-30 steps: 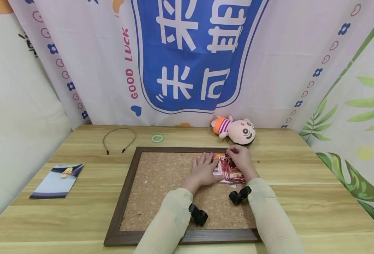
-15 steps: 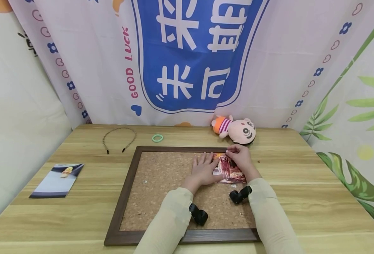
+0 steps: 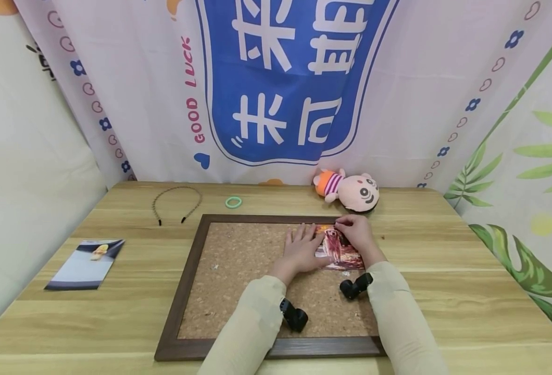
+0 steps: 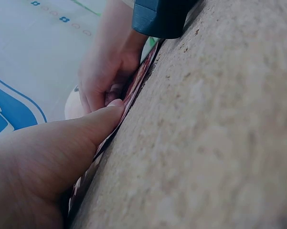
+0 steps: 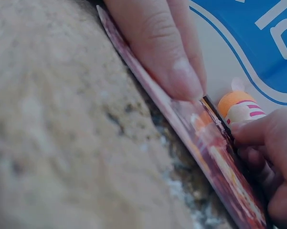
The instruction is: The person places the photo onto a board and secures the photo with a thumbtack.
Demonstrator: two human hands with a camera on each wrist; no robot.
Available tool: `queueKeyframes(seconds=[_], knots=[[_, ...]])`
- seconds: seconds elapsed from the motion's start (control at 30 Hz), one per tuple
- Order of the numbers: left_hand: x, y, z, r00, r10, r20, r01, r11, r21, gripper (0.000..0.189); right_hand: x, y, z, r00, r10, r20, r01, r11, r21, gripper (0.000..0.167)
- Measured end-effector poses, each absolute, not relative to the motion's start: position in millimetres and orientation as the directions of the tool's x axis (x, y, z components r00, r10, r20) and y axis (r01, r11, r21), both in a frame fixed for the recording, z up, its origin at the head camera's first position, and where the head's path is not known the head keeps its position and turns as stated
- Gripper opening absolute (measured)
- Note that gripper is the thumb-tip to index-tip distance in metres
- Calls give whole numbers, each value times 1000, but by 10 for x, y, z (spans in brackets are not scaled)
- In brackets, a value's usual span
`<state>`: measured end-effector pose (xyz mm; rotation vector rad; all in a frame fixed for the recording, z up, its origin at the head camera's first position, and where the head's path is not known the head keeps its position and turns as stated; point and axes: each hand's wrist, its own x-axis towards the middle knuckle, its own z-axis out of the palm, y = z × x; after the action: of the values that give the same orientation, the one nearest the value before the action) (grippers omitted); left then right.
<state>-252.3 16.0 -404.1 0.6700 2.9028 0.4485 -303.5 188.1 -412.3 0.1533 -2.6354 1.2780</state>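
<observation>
One wood-grained counter [image 3: 473, 291] carries a corkboard [image 3: 238, 286], speckled and rough inside a smooth dark rectangular frame. Well to its left lies a flat printed sheet [image 3: 80, 268]; behind its right end rests a plump, round-headed plush doll [image 3: 358, 192]. The left hand [image 3: 299, 254] spreads wide over the cork and the left part of a glossy photo print [image 3: 333, 246], at the board's upper right. The right hand [image 3: 359, 234] narrows at the print's top edge; what it pinches, if anything, is unclear. Beyond sit an arched, thin headband [image 3: 177, 188] and a pale-green ring [image 3: 233, 207].
</observation>
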Motion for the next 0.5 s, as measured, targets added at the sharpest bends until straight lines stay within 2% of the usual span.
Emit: queueKeyframes(seconds=[0.23, 0.5], knots=[[-2514, 162, -4024, -895, 441, -62, 404, 863, 303, 69, -3025, 1881, -4099, -964, -62, 258, -225, 702, -676, 14], [-2516, 162, -4034, -896, 441, -55, 407, 863, 300, 69, -3019, 1859, -4109, -961, -58, 270, -230, 711, -665, 12]])
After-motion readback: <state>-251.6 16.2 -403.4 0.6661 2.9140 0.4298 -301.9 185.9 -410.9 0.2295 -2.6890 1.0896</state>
